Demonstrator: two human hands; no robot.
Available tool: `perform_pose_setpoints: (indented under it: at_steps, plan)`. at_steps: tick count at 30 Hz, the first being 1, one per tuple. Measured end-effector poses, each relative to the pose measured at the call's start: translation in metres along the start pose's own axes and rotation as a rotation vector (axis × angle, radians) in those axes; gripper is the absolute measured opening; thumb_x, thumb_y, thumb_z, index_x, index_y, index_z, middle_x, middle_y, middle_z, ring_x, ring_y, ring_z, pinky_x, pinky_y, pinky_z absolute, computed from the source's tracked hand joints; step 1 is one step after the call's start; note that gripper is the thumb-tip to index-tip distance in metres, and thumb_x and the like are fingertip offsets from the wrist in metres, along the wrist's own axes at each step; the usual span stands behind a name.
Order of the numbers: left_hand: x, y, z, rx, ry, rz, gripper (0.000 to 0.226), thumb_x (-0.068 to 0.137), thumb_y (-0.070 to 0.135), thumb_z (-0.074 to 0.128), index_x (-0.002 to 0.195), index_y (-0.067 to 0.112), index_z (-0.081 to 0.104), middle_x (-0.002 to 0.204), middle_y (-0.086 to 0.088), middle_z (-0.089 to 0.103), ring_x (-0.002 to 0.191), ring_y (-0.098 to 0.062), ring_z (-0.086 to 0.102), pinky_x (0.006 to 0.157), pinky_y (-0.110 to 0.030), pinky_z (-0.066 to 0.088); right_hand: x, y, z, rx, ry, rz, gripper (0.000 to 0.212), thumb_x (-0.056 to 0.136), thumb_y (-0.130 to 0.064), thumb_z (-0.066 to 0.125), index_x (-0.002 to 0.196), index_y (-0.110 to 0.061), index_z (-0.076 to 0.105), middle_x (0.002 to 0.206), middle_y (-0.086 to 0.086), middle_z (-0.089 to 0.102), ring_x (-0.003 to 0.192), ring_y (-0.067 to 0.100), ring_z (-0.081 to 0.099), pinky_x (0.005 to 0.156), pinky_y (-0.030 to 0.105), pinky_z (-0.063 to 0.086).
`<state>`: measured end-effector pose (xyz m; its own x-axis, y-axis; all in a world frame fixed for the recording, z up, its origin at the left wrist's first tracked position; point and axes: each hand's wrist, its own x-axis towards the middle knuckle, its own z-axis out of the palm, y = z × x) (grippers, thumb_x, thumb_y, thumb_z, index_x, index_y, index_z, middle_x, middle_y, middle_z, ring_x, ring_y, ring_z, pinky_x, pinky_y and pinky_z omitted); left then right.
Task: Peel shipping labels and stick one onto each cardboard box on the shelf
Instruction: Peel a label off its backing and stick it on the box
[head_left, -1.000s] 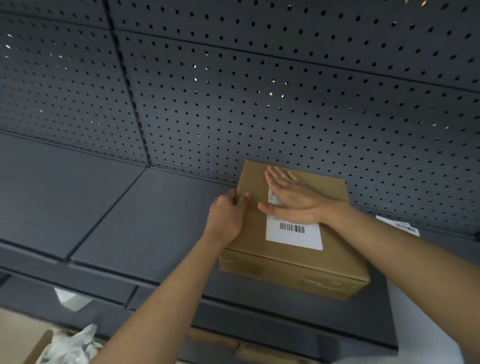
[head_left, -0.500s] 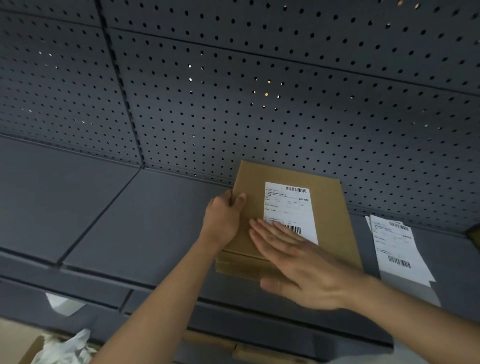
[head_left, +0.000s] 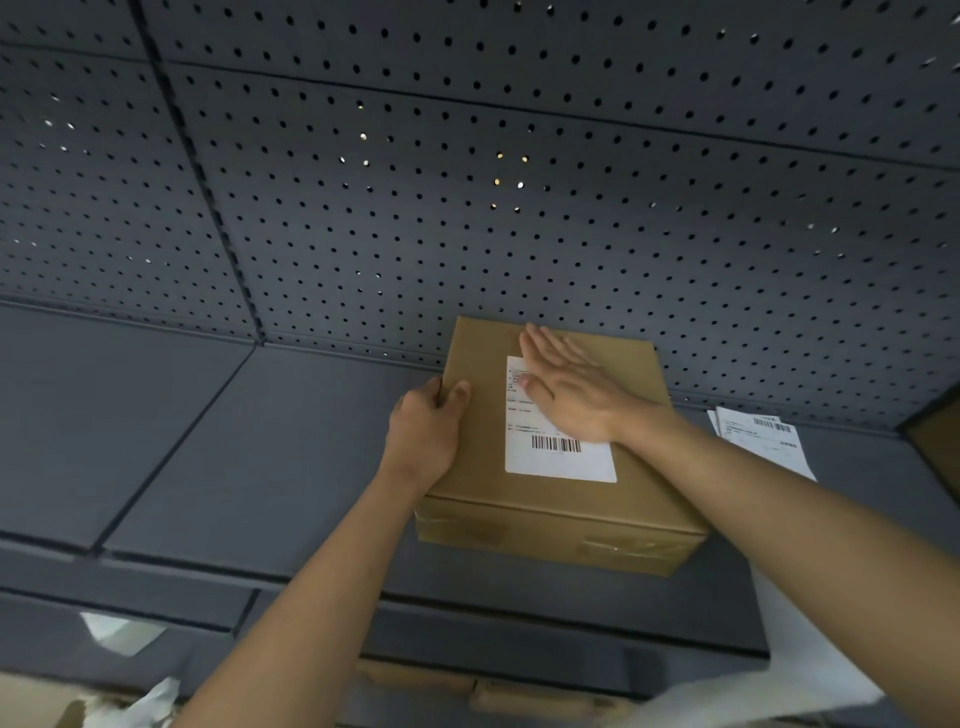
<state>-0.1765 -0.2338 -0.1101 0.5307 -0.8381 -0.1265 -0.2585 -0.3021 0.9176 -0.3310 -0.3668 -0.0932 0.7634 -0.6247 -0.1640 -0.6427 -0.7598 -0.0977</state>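
Far left and below the shelf (head_left: 260, 441), some crumpled white paper (head_left: 122, 631) lies low down. It may be peeled backing, though I can't tell.

My left hand (head_left: 423, 439) grips the left edge of the cardboard box (head_left: 478, 467), with the fingers curled over the side and the thumb lying on top. The box sits flat on the shelf, its far end against the pegboard (head_left: 467, 208). It looks like stiff corrugated board, taped along the front face, and I'd guess it is light enough to skate on the smooth metal. That makes the side edge the right place to brace it.

The shipping label (head_left: 561, 462) lies on the box top, right of centre. It is thin and probably unforgiving once stuck, so it wants firm, even pressure out toward the edges to avoid bubbles. It carries a barcode near its lower edge and several lines of small print above, too fine for me to read.

My right hand (head_left: 571, 395) lies flat on the label's upper part, fingers straight and together, grasping nothing.

Further right, spare labels (head_left: 763, 441) rest on the shelf with a barcode showing. At the far edge is what looks like another box (head_left: 940, 441).
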Motion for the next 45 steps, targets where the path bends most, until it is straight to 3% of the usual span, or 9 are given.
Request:
perform_pose_setpoints:
  at_steps: [6,12,15,19,23,28,34,42,45]
  plan:
    - [-0.002,0.005,-0.002,-0.007,-0.022,-0.061,0.045,0.100,0.048,0.046,0.129,0.016,0.060,0.116,-0.005,0.067,0.111,-0.028,0.062,0.094,-0.038,0.049,-0.010,0.002,-0.002,0.109,0.104,0.115,0.063,0.105,-0.049,0.016,0.157,-0.016,0.001,0.165,0.004,-0.008,0.150,0.015,-0.013,0.120,0.032,-0.007]
    - [-0.005,0.012,-0.004,0.033,-0.018,-0.137,0.067,0.102,0.042,0.046,0.156,0.009,0.021,0.155,-0.014,0.036,0.140,-0.033,0.038,0.110,-0.039,0.033,-0.092,0.032,0.001,0.562,0.438,0.478,0.056,0.103,-0.038,0.044,0.154,-0.021,0.031,0.154,0.004,0.040,0.140,0.027,0.039,0.112,0.037,0.034]
    - [-0.006,0.008,-0.011,-0.047,-0.049,-0.154,0.068,0.101,0.038,0.049,0.157,0.014,0.019,0.158,-0.009,0.034,0.141,-0.030,0.037,0.115,-0.042,0.030,-0.129,0.032,0.019,0.866,0.433,0.590,0.056,0.101,-0.030,0.051,0.152,-0.014,0.033,0.150,0.003,0.045,0.139,0.021,0.041,0.106,0.026,0.031]
    - [-0.024,-0.004,-0.018,-0.105,-0.088,-0.139,0.065,0.096,0.041,0.053,0.153,0.017,0.033,0.152,-0.002,0.044,0.136,-0.024,0.046,0.116,-0.041,0.033,-0.151,0.024,0.045,1.157,0.469,0.610,0.053,0.102,-0.027,0.051,0.152,-0.014,0.036,0.152,-0.003,0.042,0.140,0.012,0.038,0.110,0.020,0.024]
    - [-0.059,-0.013,-0.016,-0.164,-0.096,-0.039,0.030,0.101,0.025,0.049,0.128,0.029,0.063,0.112,0.014,0.071,0.106,-0.008,0.066,0.088,-0.024,0.047,-0.154,0.012,0.054,1.297,0.509,0.577,0.053,0.101,-0.030,0.052,0.151,-0.018,0.037,0.147,-0.011,0.046,0.134,0.008,0.044,0.117,0.030,0.029]
    - [-0.083,-0.020,-0.007,-0.269,-0.013,0.020,0.029,0.103,0.026,0.046,0.124,0.042,0.058,0.105,0.030,0.069,0.098,0.012,0.063,0.085,-0.015,0.044,-0.156,-0.005,0.060,1.364,0.572,0.572,0.049,0.104,-0.027,0.046,0.152,-0.020,0.035,0.142,-0.019,0.043,0.128,-0.001,0.042,0.106,0.017,0.029]
    - [-0.089,-0.024,0.001,-0.331,0.019,0.033,0.035,0.105,0.027,0.043,0.139,0.027,0.052,0.116,0.026,0.062,0.099,0.017,0.057,0.077,-0.002,0.043,-0.154,-0.011,0.066,1.378,0.644,0.580,0.048,0.106,-0.026,0.043,0.152,-0.017,0.035,0.144,-0.009,0.049,0.128,0.003,0.045,0.101,0.015,0.029]
    - [-0.100,-0.016,0.014,-0.287,0.006,0.061,0.026,0.106,0.025,0.042,0.114,0.043,0.059,0.099,0.033,0.070,0.095,0.014,0.063,0.082,-0.013,0.043,-0.164,0.005,0.067,1.308,0.638,0.592,0.046,0.105,-0.029,0.043,0.150,-0.021,0.041,0.142,-0.009,0.054,0.130,0.009,0.050,0.114,0.028,0.033]
    - [-0.107,-0.012,0.023,-0.295,-0.003,0.072,0.028,0.105,0.026,0.042,0.125,0.035,0.060,0.105,0.029,0.070,0.102,0.011,0.062,0.094,-0.019,0.045,-0.177,0.012,0.062,1.320,0.631,0.570,0.046,0.106,-0.027,0.041,0.151,-0.019,0.038,0.143,-0.010,0.051,0.129,0.006,0.048,0.109,0.021,0.033]
